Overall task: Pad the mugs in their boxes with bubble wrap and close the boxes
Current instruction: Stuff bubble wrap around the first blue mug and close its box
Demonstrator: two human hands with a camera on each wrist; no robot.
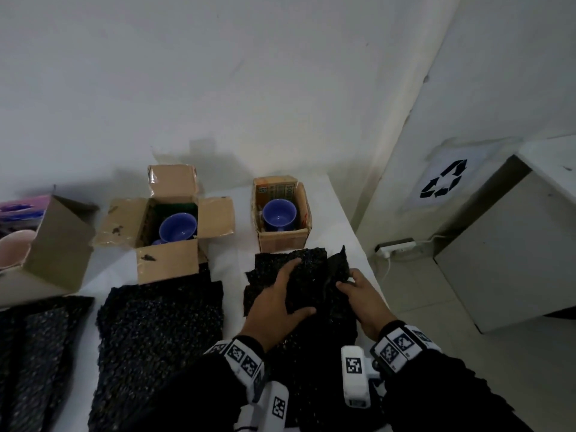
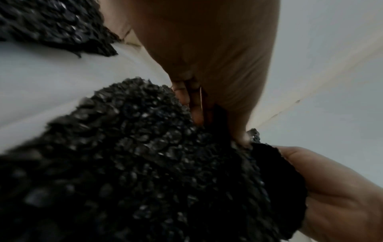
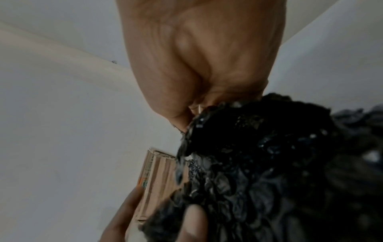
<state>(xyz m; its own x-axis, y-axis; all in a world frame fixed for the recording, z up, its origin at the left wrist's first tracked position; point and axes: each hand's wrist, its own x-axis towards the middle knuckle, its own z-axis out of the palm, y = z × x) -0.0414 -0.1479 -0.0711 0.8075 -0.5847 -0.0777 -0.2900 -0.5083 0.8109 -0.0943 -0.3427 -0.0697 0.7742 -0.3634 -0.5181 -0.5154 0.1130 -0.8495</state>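
Observation:
On the white table (image 1: 237,244) stand two open cardboard boxes. The left box (image 1: 170,263) has its flaps spread and a blue mug (image 1: 178,227) inside. The right box (image 1: 282,241) holds another blue mug (image 1: 279,213). Just in front of the right box, both hands hold a crumpled sheet of black bubble wrap (image 1: 311,275) (image 2: 145,163) (image 3: 269,163). My left hand (image 1: 277,300) (image 2: 207,49) grips it from the left, fingers over the top. My right hand (image 1: 358,291) (image 3: 196,49) pinches its right edge.
More black bubble wrap sheets (image 1: 162,332) lie on the table's near left. A third box (image 1: 59,244) with a pink mug (image 1: 12,251) stands far left. Right of the table's edge are a grey bin (image 1: 486,260) and a power strip (image 1: 396,246) on the floor.

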